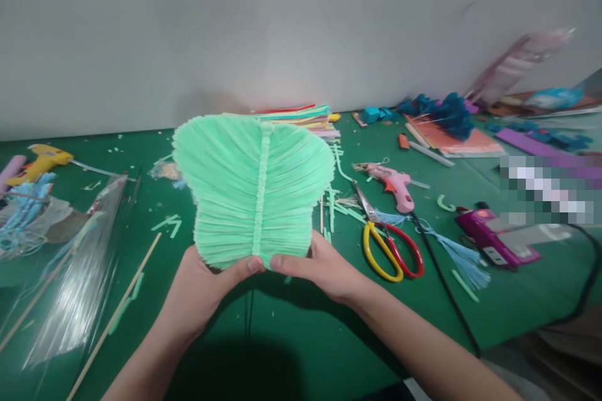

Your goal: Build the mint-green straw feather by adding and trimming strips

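Observation:
A mint-green butterfly-shaped piece made of fuzzy pipe cleaners [226,182] is held up over the table, with a thick fuzzy rib running down its middle. My left hand [214,276] grips its lower left edge, the thumb pressed at the base of the rib. On the other side my right hand [315,266] holds the lower right edge, its thumb beside the rib's base. The fingers of both hands are mostly hidden behind the piece. Close to my right hand lie scissors [383,244] with one yellow and one red handle.
On the green table [301,351] lie a pink glue gun [392,185], a yellow glue gun [42,163], a wooden stick [117,313] and a magenta device [498,238]. Colourful pipe cleaners [301,114] sit behind the held piece. A grey wall [282,25] borders the back.

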A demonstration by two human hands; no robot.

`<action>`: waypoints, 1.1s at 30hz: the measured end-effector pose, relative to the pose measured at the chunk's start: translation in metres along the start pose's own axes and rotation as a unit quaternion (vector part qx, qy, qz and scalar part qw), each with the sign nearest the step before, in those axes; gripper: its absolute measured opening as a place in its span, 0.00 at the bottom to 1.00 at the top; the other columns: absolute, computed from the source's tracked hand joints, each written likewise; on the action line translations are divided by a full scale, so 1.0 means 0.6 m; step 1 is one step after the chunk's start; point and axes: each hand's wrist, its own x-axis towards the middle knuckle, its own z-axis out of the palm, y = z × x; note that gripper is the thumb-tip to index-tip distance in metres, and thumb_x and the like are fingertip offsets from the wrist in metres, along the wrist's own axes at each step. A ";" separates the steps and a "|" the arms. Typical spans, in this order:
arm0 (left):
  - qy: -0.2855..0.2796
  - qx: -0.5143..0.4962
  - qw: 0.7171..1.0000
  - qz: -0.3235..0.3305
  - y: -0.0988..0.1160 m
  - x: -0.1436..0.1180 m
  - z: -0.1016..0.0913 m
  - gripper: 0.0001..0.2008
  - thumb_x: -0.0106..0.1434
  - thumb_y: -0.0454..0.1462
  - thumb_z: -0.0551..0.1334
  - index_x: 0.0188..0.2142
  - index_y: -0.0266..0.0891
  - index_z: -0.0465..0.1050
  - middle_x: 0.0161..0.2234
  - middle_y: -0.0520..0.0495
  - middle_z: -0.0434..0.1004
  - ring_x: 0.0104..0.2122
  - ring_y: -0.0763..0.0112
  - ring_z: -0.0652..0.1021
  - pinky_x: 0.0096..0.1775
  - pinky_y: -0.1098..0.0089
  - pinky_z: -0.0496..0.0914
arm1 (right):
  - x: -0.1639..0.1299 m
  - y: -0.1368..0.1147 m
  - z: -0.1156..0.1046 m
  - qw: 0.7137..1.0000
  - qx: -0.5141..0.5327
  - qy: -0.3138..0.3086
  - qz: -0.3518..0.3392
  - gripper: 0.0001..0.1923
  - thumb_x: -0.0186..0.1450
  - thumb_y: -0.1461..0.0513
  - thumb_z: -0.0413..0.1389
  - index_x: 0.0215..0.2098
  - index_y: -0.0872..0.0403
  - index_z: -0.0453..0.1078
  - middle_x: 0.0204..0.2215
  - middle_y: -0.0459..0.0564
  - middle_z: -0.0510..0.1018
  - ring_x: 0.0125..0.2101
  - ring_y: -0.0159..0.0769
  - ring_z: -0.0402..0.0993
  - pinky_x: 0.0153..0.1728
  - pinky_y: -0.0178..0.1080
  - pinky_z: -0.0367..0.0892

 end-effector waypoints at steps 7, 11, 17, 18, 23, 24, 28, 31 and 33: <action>0.013 -0.002 1.000 0.003 -0.006 -0.001 0.001 0.18 0.50 0.38 0.73 0.41 0.38 0.80 0.40 0.46 0.85 0.42 0.57 0.81 0.46 0.63 0.75 | 0.001 0.001 -0.002 0.999 -0.048 0.013 0.001 0.22 0.59 0.61 0.64 0.51 0.50 0.72 0.45 0.48 0.79 0.45 0.37 0.74 0.48 0.41 0.68; 0.046 -0.052 0.997 -0.016 0.007 -0.001 0.011 0.16 0.46 0.38 0.75 0.36 0.37 0.82 0.34 0.44 0.85 0.36 0.57 0.82 0.41 0.64 0.77 | 0.001 -0.002 -0.003 0.999 -0.039 0.017 0.021 0.21 0.58 0.60 0.65 0.49 0.52 0.74 0.42 0.48 0.80 0.44 0.39 0.75 0.47 0.41 0.70; 0.024 -0.092 0.995 -0.039 0.004 0.003 0.009 0.11 0.48 0.37 0.74 0.30 0.34 0.80 0.28 0.46 0.83 0.30 0.65 0.80 0.37 0.70 0.75 | 0.003 -0.004 -0.002 0.999 -0.009 -0.015 0.032 0.20 0.59 0.57 0.63 0.49 0.55 0.74 0.41 0.51 0.81 0.44 0.42 0.76 0.50 0.45 0.69; 0.017 -0.103 0.994 -0.043 0.003 0.003 0.009 0.10 0.49 0.37 0.74 0.30 0.34 0.80 0.28 0.46 0.83 0.30 0.65 0.80 0.38 0.70 0.75 | 0.004 -0.003 -0.002 0.999 -0.012 -0.018 0.029 0.21 0.59 0.57 0.63 0.49 0.54 0.74 0.41 0.51 0.81 0.45 0.42 0.76 0.51 0.45 0.68; 0.016 -0.224 0.971 -0.088 0.006 0.008 0.008 0.19 0.58 0.38 0.68 0.49 0.39 0.75 0.45 0.44 0.81 0.41 0.60 0.80 0.38 0.67 0.76 | 0.003 0.002 -0.005 0.992 -0.125 0.019 0.011 0.19 0.60 0.57 0.63 0.49 0.52 0.74 0.42 0.49 0.81 0.45 0.41 0.75 0.48 0.43 0.69; 0.018 -0.237 0.967 -0.094 0.006 0.009 0.008 0.21 0.60 0.38 0.66 0.53 0.41 0.73 0.48 0.44 0.80 0.43 0.59 0.80 0.39 0.66 0.77 | 0.003 0.002 -0.006 0.987 -0.156 0.025 0.008 0.19 0.61 0.57 0.62 0.50 0.52 0.74 0.42 0.49 0.80 0.44 0.41 0.75 0.47 0.43 0.69; 0.025 -0.249 0.963 -0.098 0.005 0.014 0.012 0.29 0.57 0.34 0.68 0.58 0.41 0.68 0.49 0.42 0.79 0.46 0.57 0.79 0.44 0.65 0.76 | 0.002 0.002 -0.009 0.984 -0.177 0.012 0.021 0.19 0.61 0.57 0.61 0.49 0.52 0.74 0.42 0.50 0.80 0.43 0.42 0.75 0.46 0.44 0.69; 0.051 -0.265 0.959 -0.083 0.005 0.015 0.016 0.32 0.54 0.31 0.70 0.58 0.41 0.68 0.48 0.43 0.80 0.45 0.58 0.80 0.45 0.66 0.76 | 0.004 0.003 -0.007 0.995 -0.090 -0.008 0.047 0.21 0.57 0.56 0.65 0.48 0.53 0.75 0.41 0.50 0.80 0.42 0.40 0.76 0.46 0.43 0.69; 0.066 -0.283 0.954 -0.081 0.006 0.015 0.018 0.30 0.55 0.31 0.70 0.57 0.43 0.69 0.48 0.45 0.80 0.45 0.60 0.81 0.44 0.67 0.76 | 0.006 0.005 -0.005 0.998 -0.045 -0.008 0.050 0.23 0.55 0.57 0.67 0.48 0.53 0.75 0.40 0.49 0.80 0.40 0.38 0.76 0.44 0.41 0.70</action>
